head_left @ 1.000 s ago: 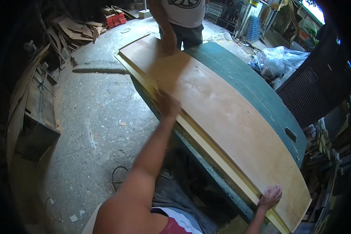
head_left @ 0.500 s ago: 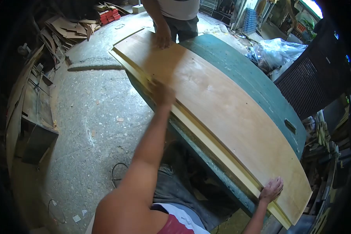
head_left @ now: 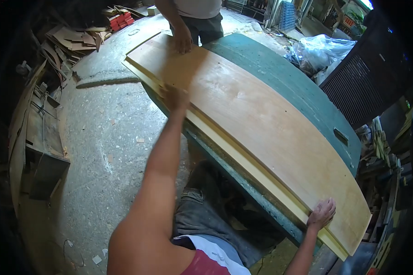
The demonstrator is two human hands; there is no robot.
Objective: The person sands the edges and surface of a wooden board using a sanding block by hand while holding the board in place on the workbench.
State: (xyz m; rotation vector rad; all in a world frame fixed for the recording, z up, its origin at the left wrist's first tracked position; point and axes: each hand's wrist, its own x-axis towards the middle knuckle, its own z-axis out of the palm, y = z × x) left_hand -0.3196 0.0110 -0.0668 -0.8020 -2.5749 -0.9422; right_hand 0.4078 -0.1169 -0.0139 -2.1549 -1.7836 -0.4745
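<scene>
A long, pale wooden panel lies flat, with a narrow yellowish strip along its near edge. My left hand is at this edge toward the far end; shadow and blur hide how its fingers are set. Near the close end, my right hand rests palm down on the panel, fingers extended over its surface. Under the panel is a green table, which shows along both sides. Across from me, another person's hand touches the panel's far end.
The co-worker stands at the far end. Wood scraps and red blocks lie at the back left. A plastic bag and a dark louvred panel are on the right. A wooden cabinet stands left.
My left hand has slid a little along the panel's near edge toward the far end. My right hand keeps its place on the panel. The camera view has shifted slightly.
</scene>
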